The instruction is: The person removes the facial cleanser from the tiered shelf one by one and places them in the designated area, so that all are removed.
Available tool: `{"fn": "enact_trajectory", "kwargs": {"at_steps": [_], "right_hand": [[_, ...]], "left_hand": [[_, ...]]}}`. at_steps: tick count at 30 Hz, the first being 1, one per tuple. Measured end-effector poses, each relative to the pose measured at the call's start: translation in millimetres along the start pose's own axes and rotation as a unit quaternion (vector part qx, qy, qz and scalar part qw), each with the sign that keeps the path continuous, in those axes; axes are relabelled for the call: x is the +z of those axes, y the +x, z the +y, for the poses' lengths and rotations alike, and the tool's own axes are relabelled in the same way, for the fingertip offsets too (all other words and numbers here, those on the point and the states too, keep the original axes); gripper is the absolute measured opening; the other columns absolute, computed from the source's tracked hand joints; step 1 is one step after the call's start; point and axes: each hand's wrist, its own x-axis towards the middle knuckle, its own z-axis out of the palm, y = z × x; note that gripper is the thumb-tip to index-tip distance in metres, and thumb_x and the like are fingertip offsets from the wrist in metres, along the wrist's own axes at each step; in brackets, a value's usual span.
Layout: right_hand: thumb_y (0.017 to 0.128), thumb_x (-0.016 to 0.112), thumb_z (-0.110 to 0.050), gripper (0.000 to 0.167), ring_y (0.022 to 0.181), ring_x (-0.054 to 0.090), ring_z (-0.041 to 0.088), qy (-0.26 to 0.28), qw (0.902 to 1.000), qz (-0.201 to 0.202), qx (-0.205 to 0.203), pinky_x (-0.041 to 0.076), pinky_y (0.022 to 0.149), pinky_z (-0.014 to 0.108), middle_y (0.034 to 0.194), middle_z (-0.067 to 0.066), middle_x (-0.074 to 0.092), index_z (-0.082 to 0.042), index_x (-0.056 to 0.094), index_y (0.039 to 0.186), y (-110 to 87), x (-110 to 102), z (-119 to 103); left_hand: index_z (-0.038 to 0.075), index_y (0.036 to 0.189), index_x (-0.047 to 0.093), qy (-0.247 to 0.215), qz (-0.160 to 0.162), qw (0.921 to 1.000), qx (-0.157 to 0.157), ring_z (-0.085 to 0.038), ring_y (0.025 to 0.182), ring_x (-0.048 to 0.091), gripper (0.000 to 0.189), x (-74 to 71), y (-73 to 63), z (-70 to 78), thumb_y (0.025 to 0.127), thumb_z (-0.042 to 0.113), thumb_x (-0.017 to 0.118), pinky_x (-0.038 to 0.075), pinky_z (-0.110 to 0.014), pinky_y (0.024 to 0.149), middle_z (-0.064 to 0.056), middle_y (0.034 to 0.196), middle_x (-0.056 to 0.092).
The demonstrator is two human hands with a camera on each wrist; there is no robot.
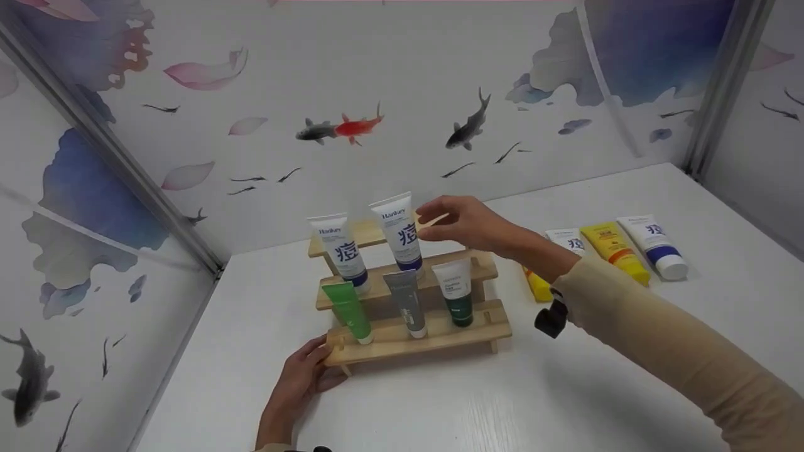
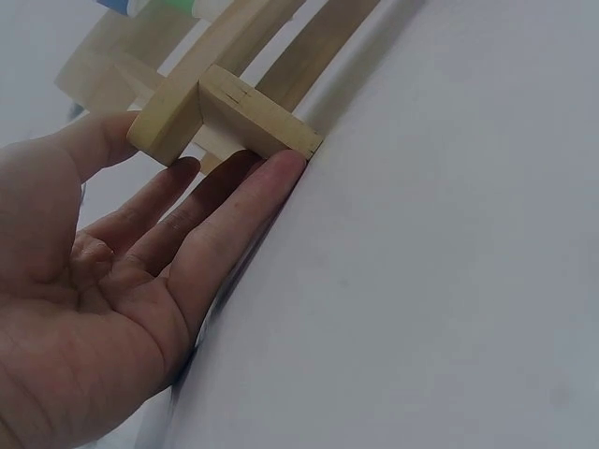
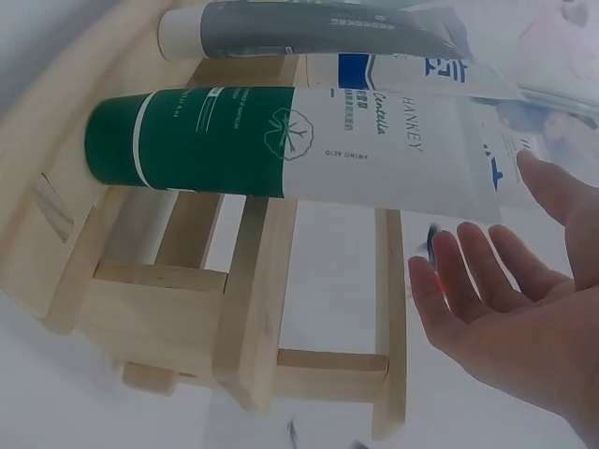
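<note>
So your left hand (image 1: 304,370) has its grip pinching the left end of the wooden stand (image 1: 440,339), thumb against the lowest step and fingers under it by the leg. Your right hand (image 1: 471,223) is up over the right side of the stand, grip fairly wide with thumb and fingers apart, nothing held. It's right beside the right-hand white-and-blue tube (image 1: 396,235), though I honestly can't tell if the fingertips touch it. That tube is cap-down on the stand's middle step, and the left-hand white-and-blue tube (image 1: 339,251) shares that step over toward the stand's left end. On the stand's front step you've got, left to right, a green tube (image 1: 350,314), a grey tube (image 1: 407,304) and a white-and-dark-green tube (image 1: 457,292), all cap-down too. Off to the right of the stand, more tubes lie on the white surface (image 1: 477,402): a yellow tube (image 1: 615,254) with a white tube (image 1: 653,248) farther right, plus another white one (image 1: 564,238) and another yellow one (image 1: 537,285), both partly hidden by your right arm.
</note>
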Motion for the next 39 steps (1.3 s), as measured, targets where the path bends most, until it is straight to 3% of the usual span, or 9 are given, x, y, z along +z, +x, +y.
{"fn": "enact_trajectory", "kwargs": {"at_steps": [10,18,24,32,39], "right_hand": [[0.095,0.071,-0.023,0.044,0.127,0.061,0.031,-0.023,0.9997,-0.009,0.007,0.053,0.106,0.049,0.135,0.011,0.063,-0.011,0.06,0.135,9.0,13,0],[0.092,0.074,-0.021,0.041,0.125,0.061,0.03,-0.024,0.9993,-0.01,0.026,0.053,0.107,0.047,0.133,0.01,0.064,-0.011,0.064,0.131,22.3,9,-3],[0.09,0.076,-0.017,0.042,0.125,0.061,0.029,-0.027,0.9986,-0.033,0.032,0.053,0.108,0.048,0.132,0.011,0.064,-0.01,0.064,0.13,24.9,8,-5],[0.09,0.075,-0.013,0.04,0.125,0.062,0.032,-0.043,0.9987,-0.026,0.003,0.054,0.105,0.049,0.132,0.015,0.062,-0.005,0.062,0.128,23.8,14,-5],[0.094,0.068,-0.006,0.037,0.126,0.061,0.034,-0.002,0.9997,-0.02,-0.012,0.052,0.107,0.05,0.137,0.016,0.059,-0.004,0.057,0.13,20.0,10,-2]], "left_hand": [[0.001,0.152,0.037,-0.013,-0.008,0.9997,-0.019,-0.023,0.117,0.067,0.051,-0.1,0.4,-4.5,0.106,0.022,0.045,0.062,-0.043,0.091,-0.028,0.151,0.046],[0.001,0.151,0.039,0.001,-0.008,0.9999,-0.014,-0.023,0.119,0.066,0.05,0.4,0.2,-1.0,0.107,0.024,0.045,0.062,-0.042,0.091,-0.027,0.15,0.047],[0.002,0.15,0.041,0.005,-0.004,0.9999,-0.012,-0.027,0.123,0.064,0.051,-1.0,0.2,1.2,0.106,0.025,0.048,0.062,-0.043,0.091,-0.028,0.151,0.046],[0.0,0.151,0.037,-0.008,-0.029,0.9996,-0.004,-0.021,0.112,0.069,0.054,-3.3,-1.0,0.6,0.105,0.025,0.049,0.062,-0.042,0.091,-0.026,0.143,0.055],[0.0,0.151,0.039,-0.013,-0.022,0.9997,-0.007,-0.02,0.112,0.069,0.055,-4.9,0.3,-0.9,0.104,0.025,0.052,0.062,-0.042,0.091,-0.027,0.145,0.053]]}}
